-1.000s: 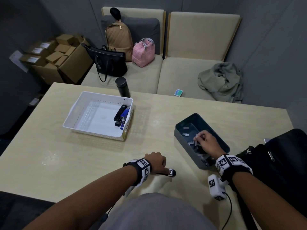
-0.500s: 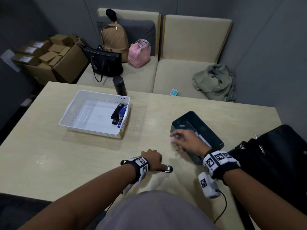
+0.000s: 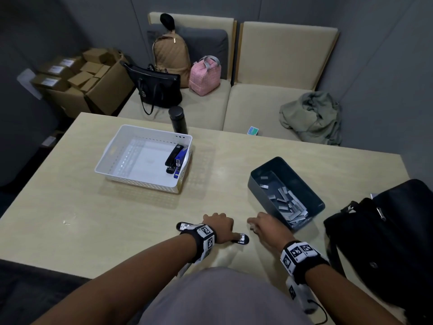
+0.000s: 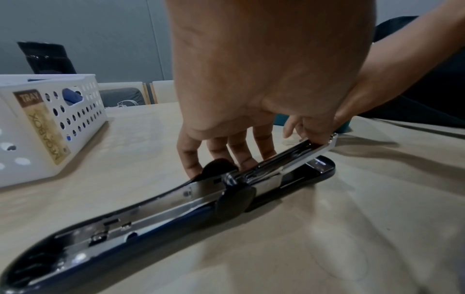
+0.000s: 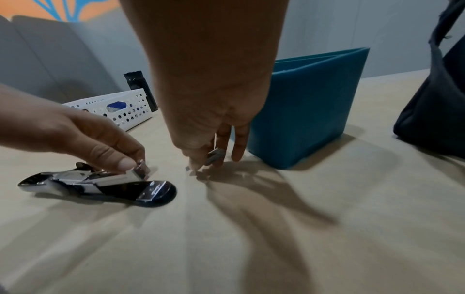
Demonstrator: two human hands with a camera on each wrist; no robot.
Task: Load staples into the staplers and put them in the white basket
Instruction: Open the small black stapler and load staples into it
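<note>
The right hand (image 3: 264,225) has left the blue bin (image 3: 257,186), its grip pinching a staple strip (image 5: 215,156) beside the opened stapler (image 4: 226,191) at lower centre, left hand (image 3: 219,227) gripping its magazine on the desk (image 3: 93,219)

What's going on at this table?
A person is refilling staplers. Their left hand holds an opened stapler flat on the table, fingers on its metal staple channel. Their right hand pinches a strip of staples beside the blue bin, close to the stapler's front end but not yet in it. Two staplers already lie in the white basket.
</note>
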